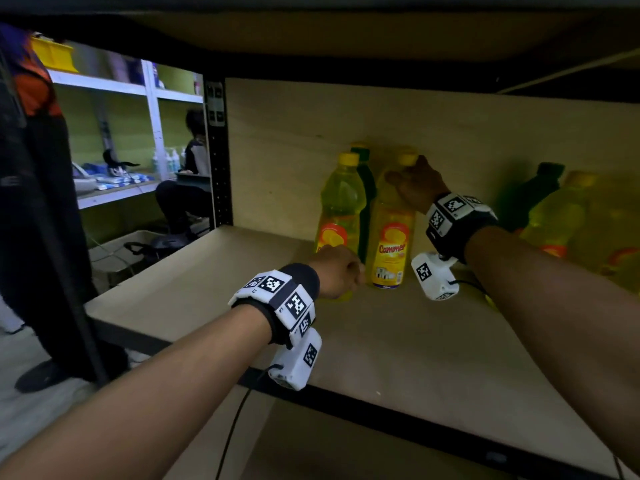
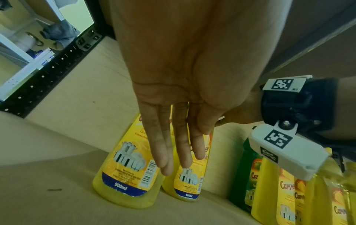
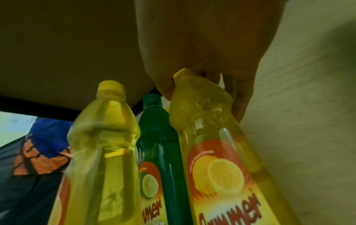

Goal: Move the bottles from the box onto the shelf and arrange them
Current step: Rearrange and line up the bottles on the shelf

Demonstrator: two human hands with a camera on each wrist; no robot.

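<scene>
The wooden shelf board is being viewed from its front edge, with both forearms reaching in over it. Nearest, the left hand is being held low in front of the left yellow dish-liquid bottle; in the left wrist view its fingers are being kept straight and together, relaxed, with nothing gripped (contact with the label cannot be told). Just beside that bottle, to the right, the second yellow bottle is standing on the board, its "Cammer" lemon label facing forward. Its neck is being gripped from above by the right hand, the fingers curled round it just under the yellow cap. Behind and between these two, a green bottle is being partly hidden, only its cap and shoulder showing. Further right, more yellow and green bottles are standing blurred in shadow against the back panel. Beyond the shelf post, a seated person is being seen at white racking.
</scene>
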